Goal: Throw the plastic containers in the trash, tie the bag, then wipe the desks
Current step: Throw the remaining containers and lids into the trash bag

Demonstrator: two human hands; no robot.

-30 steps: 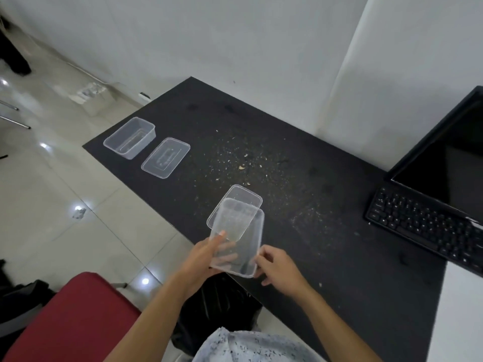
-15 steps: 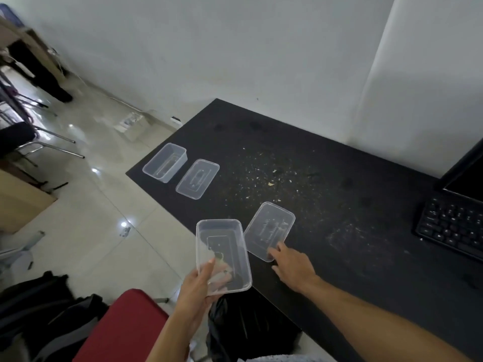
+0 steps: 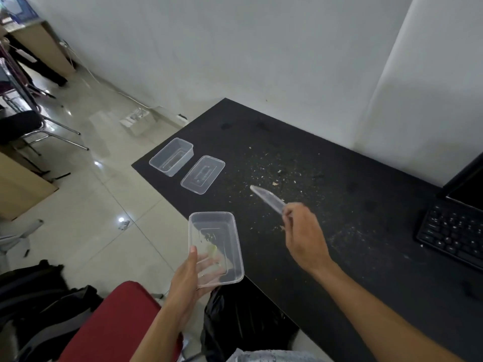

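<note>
red padded chair seat (image 3: 109,325): nearest, lower left, beside the bag.
black plastic trash bag (image 3: 235,317): on the floor under the near edge of the surface, mouth looks open, not tied.
left grip (image 3: 190,280): thumb on the near rim, fingers curled underneath, holding the container.
clear rectangular plastic container (image 3: 217,239): in the left grip, open side up, off the near edge of the surface and roughly above the bag. Some food residue inside.
right grip (image 3: 303,239): fingers pinched on the near end of the lid, held above the surface.
clear flat plastic lid (image 3: 266,198): seen edge-on and motion-blurred.
change: half a second ago this lid lay flat on the surface with the right fingers at its edge; now it is picked up. The container was already lifted then.
meaning: first container and lid are both in hand and clear of the surface. Next step is likely dropping both into the bag. Nothing binned yet.
black surface (image 3: 352,270): crumbs (image 3: 282,176) scattered mid-way, wipe not started.
second clear container (image 3: 171,156) and second clear lid (image 3: 203,174): side by side near the far left corner, untouched.
black keyboard (image 3: 452,231): right edge, clear of the work.
</note>
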